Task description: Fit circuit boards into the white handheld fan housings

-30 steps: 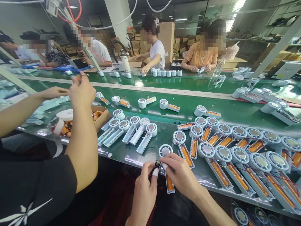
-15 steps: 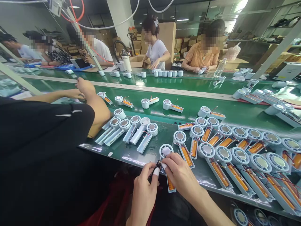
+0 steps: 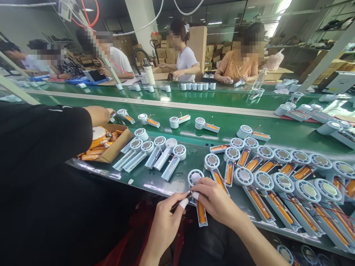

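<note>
My left hand (image 3: 168,218) pinches a small black circuit board (image 3: 189,194) between thumb and fingers, with a white cover on the thumb. My right hand (image 3: 217,201) is closed at the far end of that board, its thumb and index finger together; whatever tiny part they hold is hidden. Just behind and under my hands lies a light-blue handheld fan (image 3: 195,176) at the bench edge. Its open handle shows an orange battery (image 3: 202,212) and sticks out over the edge.
Open fans with orange batteries (image 3: 277,205) crowd the bench on the right. Several fans with white handles (image 3: 137,160) lie left of centre. A cardboard box (image 3: 112,153) of orange batteries sits beside a neighbour's arm (image 3: 97,115). Fans ride the green belt (image 3: 163,138) behind; co-workers sit opposite.
My left hand has tilted the board flatter, so less of its face shows. The neighbour's arm has drawn back left, uncovering the box. The belt's near fans have shifted slightly right.
</note>
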The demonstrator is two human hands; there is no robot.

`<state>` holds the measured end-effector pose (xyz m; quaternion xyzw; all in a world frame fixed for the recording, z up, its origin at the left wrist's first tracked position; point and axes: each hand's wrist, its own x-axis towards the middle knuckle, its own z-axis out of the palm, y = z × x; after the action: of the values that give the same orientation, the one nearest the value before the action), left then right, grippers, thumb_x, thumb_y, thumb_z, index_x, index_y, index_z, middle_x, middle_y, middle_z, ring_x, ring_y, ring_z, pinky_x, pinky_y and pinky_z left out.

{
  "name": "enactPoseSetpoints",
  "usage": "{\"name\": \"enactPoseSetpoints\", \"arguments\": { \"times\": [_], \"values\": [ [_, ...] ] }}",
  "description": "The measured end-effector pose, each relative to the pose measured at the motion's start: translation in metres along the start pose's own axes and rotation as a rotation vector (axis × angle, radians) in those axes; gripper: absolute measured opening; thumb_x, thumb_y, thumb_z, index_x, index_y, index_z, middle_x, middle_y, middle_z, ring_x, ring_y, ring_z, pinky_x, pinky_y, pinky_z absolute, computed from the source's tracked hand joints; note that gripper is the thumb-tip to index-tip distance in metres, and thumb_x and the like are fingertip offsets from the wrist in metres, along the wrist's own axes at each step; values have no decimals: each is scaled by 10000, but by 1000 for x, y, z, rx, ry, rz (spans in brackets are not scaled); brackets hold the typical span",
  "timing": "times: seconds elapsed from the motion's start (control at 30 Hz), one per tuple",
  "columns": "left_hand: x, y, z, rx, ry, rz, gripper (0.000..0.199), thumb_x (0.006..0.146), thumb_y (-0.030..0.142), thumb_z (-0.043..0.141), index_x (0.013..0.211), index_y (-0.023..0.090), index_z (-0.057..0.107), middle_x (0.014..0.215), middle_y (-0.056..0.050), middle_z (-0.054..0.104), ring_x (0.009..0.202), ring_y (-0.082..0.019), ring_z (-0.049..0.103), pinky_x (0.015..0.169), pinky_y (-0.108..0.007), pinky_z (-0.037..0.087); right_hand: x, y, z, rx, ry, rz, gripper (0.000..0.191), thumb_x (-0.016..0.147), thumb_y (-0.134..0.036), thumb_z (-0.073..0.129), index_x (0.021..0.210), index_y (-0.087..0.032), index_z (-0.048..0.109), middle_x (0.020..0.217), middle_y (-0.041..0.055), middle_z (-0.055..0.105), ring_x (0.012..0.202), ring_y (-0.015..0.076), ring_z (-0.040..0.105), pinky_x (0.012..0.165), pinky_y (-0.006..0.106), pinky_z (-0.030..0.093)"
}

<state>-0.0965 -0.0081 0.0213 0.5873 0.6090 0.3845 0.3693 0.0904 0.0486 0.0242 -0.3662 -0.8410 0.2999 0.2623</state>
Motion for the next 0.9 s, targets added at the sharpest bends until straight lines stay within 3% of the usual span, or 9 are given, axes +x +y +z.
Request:
{"name": "enactPoseSetpoints", "arguments": {
  "times": [0.17,0.33,0.47,0.53,0.6,0.8,0.9],
  "values": [
    [4,-1,3,6,-6,3,254,916,349,556,1027,216,743,805,-34,763,629,-171,693,610,-249,575,0,0,4,-7,106,53,213,991,-158,508,1048,-220,704,992,64,684,909,204,652,789,311,533],
    [-1,-8,5,64,42,-70,338,911,333,517,1200,244,669,1002,-59,800,632,-175,724,667,-287,612,-21,-1,-13,-49,260,241,215,1016,-245,465,1119,-217,652,1099,91,691,953,231,680,786,323,535],
    [-5,-12,9,193,50,1,415,938,296,470,1317,259,633,1150,-68,776,823,-204,770,789,-323,623,-42,-3,-15,-237,28,359,277,970,-216,507,1220,-217,628,1014,88,743,856,283,726,668,341,533],
    [-6,-13,12,242,50,77,421,951,262,436,1320,258,639,1233,-64,747,1046,-225,744,899,-337,603,-46,-3,-11,-257,-67,332,315,947,-149,489,1213,-228,638,988,75,756,851,286,738,664,340,541],
    [-7,-13,16,289,36,139,450,955,211,389,1332,256,632,1263,-63,729,1163,-226,697,958,-340,580,-44,-3,-8,-239,-44,301,331,946,-103,436,1148,-232,665,996,71,761,880,272,744,700,338,556],
    [-12,-13,16,465,-21,162,562,906,92,311,1314,269,654,1030,-79,736,831,-205,761,705,-294,618,-30,2,1,-137,222,95,332,992,-124,396,1162,-209,669,1111,96,758,974,248,739,794,337,573],
    [-14,-13,17,454,-11,185,557,898,78,319,1284,267,674,1022,-82,731,802,-198,760,690,-283,618,-20,-1,14,42,292,57,280,1000,-162,441,1139,-212,678,1064,80,770,925,210,740,795,298,568]
  ]
}}
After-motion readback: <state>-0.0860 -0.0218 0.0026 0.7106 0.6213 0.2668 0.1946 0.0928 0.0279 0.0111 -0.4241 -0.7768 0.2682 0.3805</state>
